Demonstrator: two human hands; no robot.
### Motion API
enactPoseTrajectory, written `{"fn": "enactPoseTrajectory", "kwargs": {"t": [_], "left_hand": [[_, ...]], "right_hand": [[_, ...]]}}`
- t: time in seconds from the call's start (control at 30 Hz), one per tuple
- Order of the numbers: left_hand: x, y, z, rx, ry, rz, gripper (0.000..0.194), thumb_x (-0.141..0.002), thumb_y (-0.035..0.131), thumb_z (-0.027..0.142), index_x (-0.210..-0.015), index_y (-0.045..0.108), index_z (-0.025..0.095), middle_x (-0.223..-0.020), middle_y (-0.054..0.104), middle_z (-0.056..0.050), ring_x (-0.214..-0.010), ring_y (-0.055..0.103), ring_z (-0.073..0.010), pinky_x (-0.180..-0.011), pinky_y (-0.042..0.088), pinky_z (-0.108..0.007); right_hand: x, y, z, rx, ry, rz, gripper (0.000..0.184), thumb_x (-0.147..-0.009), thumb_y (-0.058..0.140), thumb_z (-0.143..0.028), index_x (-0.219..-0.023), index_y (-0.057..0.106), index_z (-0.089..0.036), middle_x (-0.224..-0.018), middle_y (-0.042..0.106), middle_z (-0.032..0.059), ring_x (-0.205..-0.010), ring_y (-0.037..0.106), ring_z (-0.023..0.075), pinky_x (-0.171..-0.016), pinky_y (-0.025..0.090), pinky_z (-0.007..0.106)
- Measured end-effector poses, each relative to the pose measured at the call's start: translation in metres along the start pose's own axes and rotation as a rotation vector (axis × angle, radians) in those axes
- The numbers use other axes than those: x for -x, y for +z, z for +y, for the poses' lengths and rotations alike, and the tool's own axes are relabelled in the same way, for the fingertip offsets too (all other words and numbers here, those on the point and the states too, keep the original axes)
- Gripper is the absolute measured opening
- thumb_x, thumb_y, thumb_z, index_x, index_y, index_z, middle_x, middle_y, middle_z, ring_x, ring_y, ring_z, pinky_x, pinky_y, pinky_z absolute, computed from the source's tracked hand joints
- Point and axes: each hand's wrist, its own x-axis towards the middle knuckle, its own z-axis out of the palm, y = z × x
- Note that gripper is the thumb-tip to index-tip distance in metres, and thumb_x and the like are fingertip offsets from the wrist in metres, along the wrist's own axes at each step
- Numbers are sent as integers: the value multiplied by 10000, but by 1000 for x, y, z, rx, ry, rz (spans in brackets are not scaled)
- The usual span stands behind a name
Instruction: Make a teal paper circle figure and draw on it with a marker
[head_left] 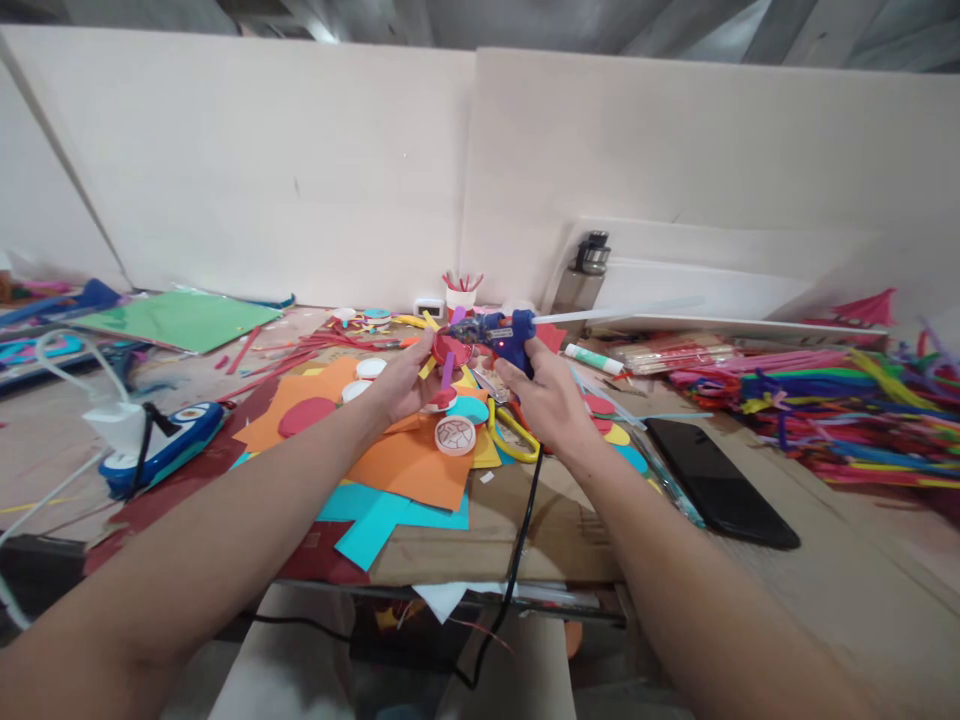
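Observation:
My right hand (546, 395) is closed round the handle of a blue hot glue gun (504, 332), a clear glue stick jutting from its back and its nozzle pointing left. The nozzle touches a red paper craft piece (451, 350) with coloured strips, which my left hand (409, 385) holds up above the table. The gun's black cord (519, 545) hangs down over the table's front edge.
Orange and teal paper sheets (409, 470), white lids (455, 435) and yellow-handled scissors (516, 432) lie below my hands. A black phone (716, 482) and a heap of coloured pipe cleaners (832, 400) are at the right. A green sheet (180, 320) and blue tool (169, 445) lie left.

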Motion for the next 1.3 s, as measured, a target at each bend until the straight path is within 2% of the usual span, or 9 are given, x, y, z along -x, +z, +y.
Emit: {"fn": "enactPoseTrajectory", "kwargs": {"t": [0.23, 0.4, 0.57, 0.8, 0.97, 1.17, 1.3], "left_hand": [[1, 2, 0, -37, -1, 8, 318, -875, 584, 448, -870, 668, 141, -796, 711, -51, -638, 656, -134, -613, 551, -260], [2, 5, 2, -35, 28, -22, 314, -896, 553, 435, -907, 678, 147, -814, 721, -52, -693, 677, -141, -634, 543, -255], [2, 5, 4, -22, 33, -4, 313, -873, 577, 455, -870, 669, 156, -763, 715, -33, -620, 647, -122, -650, 551, -262], [0, 0, -1, -56, 6, -74, 403, -853, 561, 533, -943, 686, 160, -869, 735, -77, -765, 699, -171, -661, 566, -265], [1, -1, -1, -48, -16, -65, 452, -849, 543, 565, -946, 690, 148, -852, 735, -87, -736, 698, -168, -673, 569, -275], [-1, -1, 1, -60, 11, -46, 396, -862, 558, 521, -934, 686, 153, -855, 732, -71, -685, 678, -151, -636, 557, -270], [-3, 0, 2, -29, 48, -1, 314, -901, 543, 446, -910, 679, 163, -823, 720, -37, -644, 653, -126, -647, 560, -274]], "right_hand": [[1, 1, 2, 43, -22, -11, 258, -844, 530, -332, -1012, 606, -152, -886, 673, 50, -737, 553, 185, -686, 424, 297], [1, -1, 0, 40, -30, -26, 289, -843, 540, -347, -1053, 602, -159, -887, 677, 49, -747, 558, 193, -686, 431, 298], [2, -1, -3, 6, -23, -47, 284, -855, 546, -393, -1004, 609, -160, -888, 681, 47, -762, 563, 192, -679, 440, 289], [1, 0, 4, 19, -13, -9, 317, -879, 521, -397, -1076, 601, -161, -964, 690, 63, -798, 587, 203, -740, 459, 326], [0, -1, 2, 28, -27, 11, 304, -873, 514, -374, -1078, 601, -168, -966, 693, 67, -822, 595, 218, -757, 466, 343], [2, -1, -4, 35, 8, -31, 296, -863, 537, -413, -1030, 602, -178, -897, 688, 51, -750, 577, 206, -692, 447, 323], [3, -1, -6, 19, 30, -61, 257, -866, 533, -362, -1013, 594, -160, -847, 671, 32, -715, 561, 182, -644, 417, 288]]}}
